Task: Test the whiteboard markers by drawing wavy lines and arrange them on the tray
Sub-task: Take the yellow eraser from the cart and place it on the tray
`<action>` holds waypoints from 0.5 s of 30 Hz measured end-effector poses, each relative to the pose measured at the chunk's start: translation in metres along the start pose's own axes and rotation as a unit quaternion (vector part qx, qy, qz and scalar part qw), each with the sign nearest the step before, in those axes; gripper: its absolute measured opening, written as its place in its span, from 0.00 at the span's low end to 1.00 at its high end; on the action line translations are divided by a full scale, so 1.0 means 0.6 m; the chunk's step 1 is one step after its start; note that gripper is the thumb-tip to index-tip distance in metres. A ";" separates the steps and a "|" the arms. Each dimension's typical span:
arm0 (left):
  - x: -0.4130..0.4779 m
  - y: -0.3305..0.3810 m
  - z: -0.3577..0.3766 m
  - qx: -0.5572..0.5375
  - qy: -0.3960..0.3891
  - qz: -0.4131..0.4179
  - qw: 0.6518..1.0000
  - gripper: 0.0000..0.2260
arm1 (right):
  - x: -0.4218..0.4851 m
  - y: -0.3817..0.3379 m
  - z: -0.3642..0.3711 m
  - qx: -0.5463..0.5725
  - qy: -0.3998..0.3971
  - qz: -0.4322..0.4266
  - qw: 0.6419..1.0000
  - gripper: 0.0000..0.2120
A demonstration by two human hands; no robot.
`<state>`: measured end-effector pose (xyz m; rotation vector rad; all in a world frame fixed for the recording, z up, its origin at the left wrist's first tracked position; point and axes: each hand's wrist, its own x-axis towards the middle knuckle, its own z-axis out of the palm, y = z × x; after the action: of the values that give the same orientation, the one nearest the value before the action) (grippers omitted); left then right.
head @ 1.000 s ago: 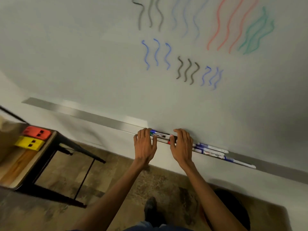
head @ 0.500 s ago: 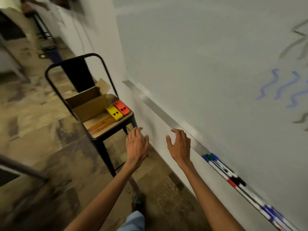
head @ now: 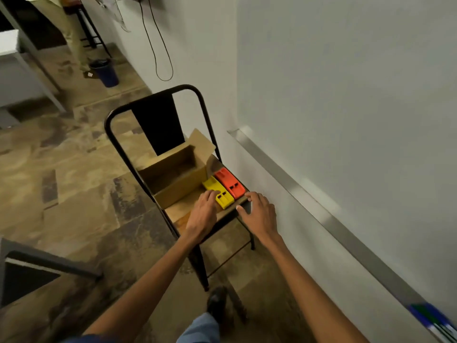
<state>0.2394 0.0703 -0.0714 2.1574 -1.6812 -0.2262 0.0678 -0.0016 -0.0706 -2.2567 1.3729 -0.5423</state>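
The markers (head: 434,320) lie in a row on the metal tray (head: 309,196) under the whiteboard (head: 358,82), at the frame's lower right corner; blue and green caps show. My left hand (head: 202,214) reaches over the chair seat, its fingertips at the yellow eraser (head: 218,191); whether they touch it is unclear. My right hand (head: 259,214) hovers open at the seat's near right corner, just short of the orange eraser (head: 230,183). Neither hand holds anything.
A black metal chair (head: 158,115) with a wooden seat stands against the wall left of the tray. An open cardboard box (head: 173,174) sits on it behind the erasers. A blue bin (head: 105,71) and a hanging cable (head: 158,45) lie farther back. My shoe (head: 216,300) shows below.
My hands have left the markers on the tray. My view has swung left, and both hands have moved to the chair seat by the yellow and orange erasers.
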 end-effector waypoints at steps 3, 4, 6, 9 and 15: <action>0.070 -0.064 -0.001 0.006 -0.067 0.047 0.997 0.23 | 0.051 -0.026 0.061 -0.022 -0.046 0.033 0.998 0.24; 0.092 -0.082 0.004 0.017 -0.092 0.062 0.994 0.24 | 0.063 -0.032 0.077 -0.025 -0.055 0.045 0.997 0.25; 0.130 -0.111 0.019 0.048 -0.144 0.088 0.984 0.27 | 0.081 -0.041 0.105 -0.026 -0.062 0.070 0.995 0.27; 0.175 -0.141 0.044 0.060 -0.196 0.136 0.969 0.29 | 0.102 -0.045 0.148 -0.030 -0.068 0.098 0.992 0.31; 0.213 -0.163 0.066 0.015 -0.230 0.178 0.957 0.26 | 0.119 -0.043 0.197 -0.045 -0.079 0.142 0.986 0.36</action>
<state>0.3461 -0.0406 -0.1322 1.8677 -2.3041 -0.6413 0.1810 -0.0353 -0.1467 -2.0707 1.6260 -0.2065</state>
